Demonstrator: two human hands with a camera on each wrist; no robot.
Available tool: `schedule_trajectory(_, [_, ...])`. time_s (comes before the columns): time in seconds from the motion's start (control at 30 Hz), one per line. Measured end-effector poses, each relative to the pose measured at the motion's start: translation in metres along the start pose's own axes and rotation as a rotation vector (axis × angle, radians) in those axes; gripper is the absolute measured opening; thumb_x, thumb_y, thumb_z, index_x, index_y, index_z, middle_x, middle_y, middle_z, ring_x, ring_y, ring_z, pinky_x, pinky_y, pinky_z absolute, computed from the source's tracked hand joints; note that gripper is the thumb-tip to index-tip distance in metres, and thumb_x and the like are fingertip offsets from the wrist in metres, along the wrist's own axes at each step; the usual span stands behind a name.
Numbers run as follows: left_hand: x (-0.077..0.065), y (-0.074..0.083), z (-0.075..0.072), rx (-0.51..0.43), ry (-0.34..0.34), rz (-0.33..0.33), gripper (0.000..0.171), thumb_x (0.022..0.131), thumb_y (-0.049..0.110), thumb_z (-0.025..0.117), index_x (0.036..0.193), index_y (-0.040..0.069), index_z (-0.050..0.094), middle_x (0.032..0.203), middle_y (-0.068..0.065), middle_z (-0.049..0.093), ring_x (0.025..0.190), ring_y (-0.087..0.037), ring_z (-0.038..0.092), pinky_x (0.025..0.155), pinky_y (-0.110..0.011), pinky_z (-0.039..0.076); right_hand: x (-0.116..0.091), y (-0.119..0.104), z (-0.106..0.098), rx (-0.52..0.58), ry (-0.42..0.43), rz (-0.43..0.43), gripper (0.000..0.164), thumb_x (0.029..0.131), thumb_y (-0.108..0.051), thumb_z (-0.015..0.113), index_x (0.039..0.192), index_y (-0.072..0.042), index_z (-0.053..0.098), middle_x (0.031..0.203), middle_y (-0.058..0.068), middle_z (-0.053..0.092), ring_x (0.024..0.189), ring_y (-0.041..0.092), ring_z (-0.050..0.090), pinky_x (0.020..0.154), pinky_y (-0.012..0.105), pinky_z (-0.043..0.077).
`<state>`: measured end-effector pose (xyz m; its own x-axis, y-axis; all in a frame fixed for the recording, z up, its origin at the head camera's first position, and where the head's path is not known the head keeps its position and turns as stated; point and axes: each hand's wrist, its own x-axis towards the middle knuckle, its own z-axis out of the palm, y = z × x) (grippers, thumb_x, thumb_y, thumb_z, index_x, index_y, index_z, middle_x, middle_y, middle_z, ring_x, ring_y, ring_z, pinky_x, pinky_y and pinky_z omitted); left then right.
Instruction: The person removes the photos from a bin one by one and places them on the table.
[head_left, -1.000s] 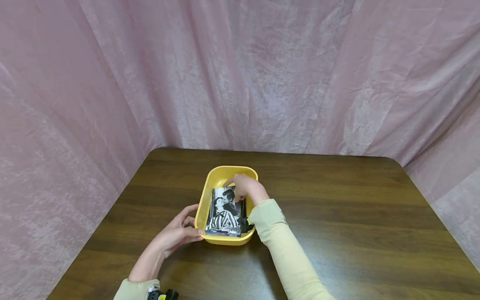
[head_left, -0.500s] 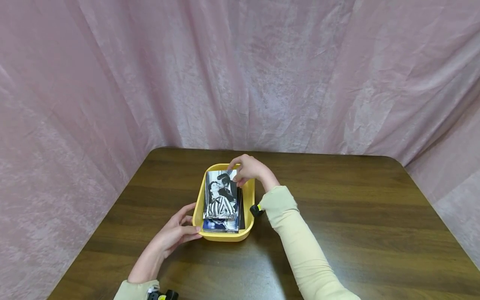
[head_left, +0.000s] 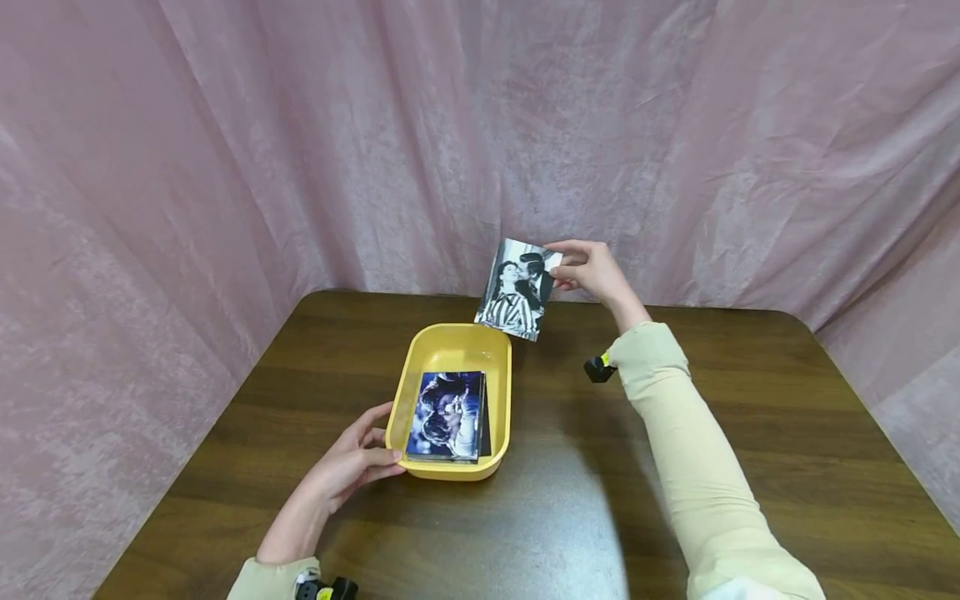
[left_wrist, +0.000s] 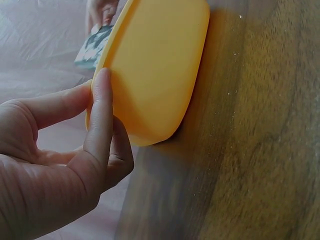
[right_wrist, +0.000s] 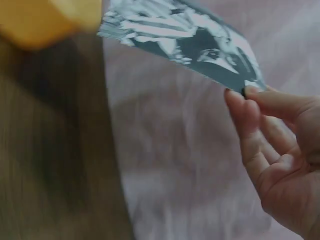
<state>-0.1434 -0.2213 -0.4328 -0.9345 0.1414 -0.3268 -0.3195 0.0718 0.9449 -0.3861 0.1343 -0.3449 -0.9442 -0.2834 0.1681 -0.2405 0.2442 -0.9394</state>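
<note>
A black-and-white photo [head_left: 516, 292] of a couple is pinched at its upper right corner by my right hand [head_left: 588, 271], held in the air past the far right of the yellow tub. In the right wrist view, thumb and fingertips grip the edge of the photo [right_wrist: 185, 42]. My left hand [head_left: 352, 458] pinches the near left rim of the yellow tub [head_left: 504, 408]; the left wrist view has thumb and finger on the rim of the tub [left_wrist: 160, 60]. Inside the tub lies a stack of photos, a bluish photo [head_left: 446, 417] on top.
The brown wooden table [head_left: 675, 433] extends around the tub, widest to the right. A pink curtain [head_left: 600, 125] hangs behind its far edge. Small black cameras sit on both wrists.
My right hand has lifted the black-and-white photo out of the tub and carried it up and to the right, uncovering the bluish photo. My left hand stays on the rim.
</note>
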Motion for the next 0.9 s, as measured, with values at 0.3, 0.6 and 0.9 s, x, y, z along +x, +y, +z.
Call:
schedule_trajectory(0.3, [-0.004,0.001,0.003,0.002,0.028,-0.030,0.078,0.089,-0.003,0.062,0.155,0.011,0.023,0.117,-0.019,0.047,0.088,-0.019,0.069,0.084,-0.033,0.062,-0.018,0.072,-0.039,-0.096,0.058,0.106,0.045,0.092,-0.002,0.065,0.136,0.000,0.057,0.082,0.002,0.071,0.068,0.009,0.066,0.063,0.021,0.056])
schedule_trajectory(0.6, [-0.004,0.001,0.005,0.007,0.041,-0.030,0.077,0.089,-0.004,0.062,0.155,0.011,0.025,0.117,-0.019,0.046,0.088,-0.019,0.069,0.084,-0.034,0.062,-0.040,0.127,-0.023,-0.310,0.042,0.168,0.039,0.093,-0.010,0.066,0.132,-0.011,0.063,0.098,0.016,0.066,0.077,0.021,0.057,0.066,0.030,0.047])
schedule_trajectory(0.9, [-0.003,0.001,0.008,0.010,0.044,-0.026,0.075,0.090,-0.002,0.061,0.155,0.011,0.025,0.118,-0.020,0.047,0.088,-0.018,0.069,0.084,-0.033,0.062,-0.043,0.140,-0.016,-0.387,-0.019,0.169,0.036,0.096,-0.009,0.062,0.132,-0.005,0.060,0.098,0.011,0.056,0.082,0.020,0.047,0.072,0.029,0.041])
